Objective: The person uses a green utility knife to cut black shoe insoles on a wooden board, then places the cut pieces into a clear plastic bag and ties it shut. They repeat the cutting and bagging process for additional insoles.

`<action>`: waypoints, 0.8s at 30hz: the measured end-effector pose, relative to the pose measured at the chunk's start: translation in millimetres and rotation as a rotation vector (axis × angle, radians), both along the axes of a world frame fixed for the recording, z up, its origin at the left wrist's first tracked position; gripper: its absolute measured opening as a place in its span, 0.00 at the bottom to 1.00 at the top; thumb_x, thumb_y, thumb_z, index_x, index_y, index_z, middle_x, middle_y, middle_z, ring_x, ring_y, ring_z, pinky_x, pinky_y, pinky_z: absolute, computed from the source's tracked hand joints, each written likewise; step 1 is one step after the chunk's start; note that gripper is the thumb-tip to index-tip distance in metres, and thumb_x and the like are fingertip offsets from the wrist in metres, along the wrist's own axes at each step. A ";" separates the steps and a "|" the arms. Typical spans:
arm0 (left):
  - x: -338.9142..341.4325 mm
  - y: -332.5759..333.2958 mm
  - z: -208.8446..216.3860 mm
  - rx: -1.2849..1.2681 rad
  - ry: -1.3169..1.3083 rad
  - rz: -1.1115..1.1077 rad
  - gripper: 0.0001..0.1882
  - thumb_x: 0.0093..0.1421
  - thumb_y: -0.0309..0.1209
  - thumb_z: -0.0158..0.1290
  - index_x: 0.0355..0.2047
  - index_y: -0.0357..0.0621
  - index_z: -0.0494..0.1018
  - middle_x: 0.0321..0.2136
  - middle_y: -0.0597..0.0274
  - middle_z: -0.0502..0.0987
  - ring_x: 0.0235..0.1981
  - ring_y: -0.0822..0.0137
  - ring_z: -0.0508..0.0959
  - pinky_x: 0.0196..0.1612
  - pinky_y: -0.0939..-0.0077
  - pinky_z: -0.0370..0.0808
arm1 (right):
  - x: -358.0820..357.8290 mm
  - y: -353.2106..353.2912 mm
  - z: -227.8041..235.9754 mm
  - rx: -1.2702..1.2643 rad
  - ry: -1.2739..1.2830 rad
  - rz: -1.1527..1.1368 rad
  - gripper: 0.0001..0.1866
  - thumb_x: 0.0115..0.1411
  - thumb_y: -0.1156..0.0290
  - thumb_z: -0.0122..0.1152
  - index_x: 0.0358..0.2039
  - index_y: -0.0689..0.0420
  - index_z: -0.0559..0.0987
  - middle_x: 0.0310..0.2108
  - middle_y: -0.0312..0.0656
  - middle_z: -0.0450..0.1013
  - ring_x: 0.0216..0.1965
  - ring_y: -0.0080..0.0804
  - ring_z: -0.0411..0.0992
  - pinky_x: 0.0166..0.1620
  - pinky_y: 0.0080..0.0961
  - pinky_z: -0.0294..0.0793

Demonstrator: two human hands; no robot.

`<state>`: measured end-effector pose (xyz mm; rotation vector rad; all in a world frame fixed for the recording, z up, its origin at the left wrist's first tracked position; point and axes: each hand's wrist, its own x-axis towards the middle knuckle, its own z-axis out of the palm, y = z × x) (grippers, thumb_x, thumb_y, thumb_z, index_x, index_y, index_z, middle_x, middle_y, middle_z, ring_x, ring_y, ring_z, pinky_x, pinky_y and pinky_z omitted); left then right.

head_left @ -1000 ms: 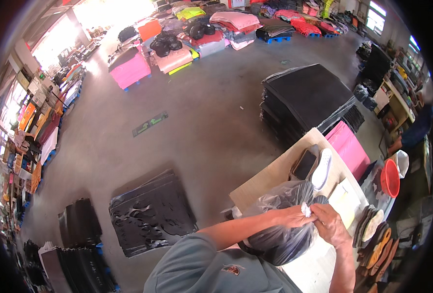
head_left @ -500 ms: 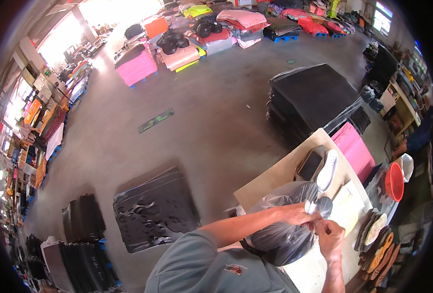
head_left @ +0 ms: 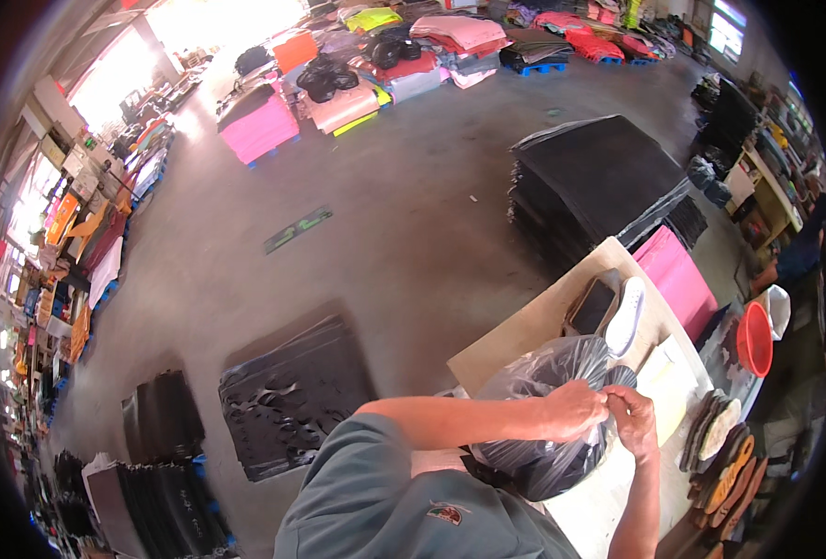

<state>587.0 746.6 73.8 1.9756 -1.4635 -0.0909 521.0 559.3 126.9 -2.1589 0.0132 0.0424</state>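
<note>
A filled, see-through dark plastic bag [head_left: 545,470] rests on the work table [head_left: 497,349] in front of me, its contents dark and hard to make out. My left hand [head_left: 576,410] reaches across the bag with its fingers closed at the gathered neck. Against its fingertips, my right hand [head_left: 633,419] pinches at the same spot from the right. A small dark puff of the bag's mouth [head_left: 621,376] sticks out just beyond the fingers. Whatever thin piece lies between the fingertips is too small to tell. Behind the bag are a white shoe sole [head_left: 626,317] and a dark, flat sole-like piece [head_left: 593,306].
A pale yellow sheet [head_left: 666,387] lies right of my hands. Several soles [head_left: 731,470] line the table's right side, near a red basin [head_left: 754,339]. Pink sheets [head_left: 675,279] and a tall black stack [head_left: 604,177] stand beyond. Cut black sheets [head_left: 296,396] lie on the floor at left.
My left hand has turned and moved slightly down, and its white wrapping-like bit no longer shows. My right hand has risen a little, bringing the fingertips together. The bag stays in place.
</note>
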 end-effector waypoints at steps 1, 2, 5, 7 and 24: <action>0.5 -0.8 -2.7 0.008 -0.043 0.038 0.06 0.54 0.27 0.62 0.29 0.40 0.76 0.30 0.51 0.78 0.28 0.49 0.83 0.33 0.53 0.77 | 2.7 -1.6 -2.8 -0.012 0.041 0.020 0.09 0.66 0.80 0.58 0.43 0.65 0.84 0.36 0.51 0.84 0.38 0.32 0.83 0.45 0.28 0.79; 0.8 -1.5 -5.6 -0.009 -0.094 0.083 0.06 0.55 0.28 0.62 0.29 0.40 0.76 0.31 0.51 0.78 0.27 0.49 0.83 0.33 0.53 0.77 | 4.8 -4.0 -3.8 -0.034 0.069 0.018 0.09 0.66 0.80 0.57 0.43 0.65 0.84 0.36 0.51 0.84 0.39 0.32 0.83 0.45 0.28 0.79; -0.2 -3.1 -14.9 -0.112 -0.104 0.133 0.07 0.57 0.29 0.61 0.29 0.40 0.75 0.39 0.51 0.75 0.32 0.52 0.80 0.41 0.55 0.77 | 12.6 -9.7 -5.9 -0.134 0.096 0.084 0.14 0.69 0.77 0.54 0.52 0.64 0.80 0.37 0.51 0.84 0.40 0.35 0.83 0.47 0.30 0.79; -3.2 -4.2 -19.4 -0.213 -0.119 0.171 0.07 0.58 0.28 0.60 0.28 0.39 0.74 0.40 0.51 0.72 0.35 0.54 0.79 0.44 0.56 0.76 | 20.0 -12.4 -8.9 -0.041 0.175 0.128 0.21 0.73 0.71 0.52 0.64 0.65 0.73 0.42 0.52 0.83 0.44 0.36 0.81 0.52 0.31 0.78; -13.2 13.2 -2.1 -0.379 0.165 0.168 0.12 0.49 0.18 0.62 0.35 0.43 0.79 0.42 0.55 0.69 0.49 0.51 0.72 0.55 0.55 0.70 | 6.5 27.9 -28.5 0.789 0.197 -0.389 0.22 0.71 0.69 0.56 0.60 0.71 0.73 0.40 0.43 0.80 0.40 0.27 0.78 0.47 0.22 0.76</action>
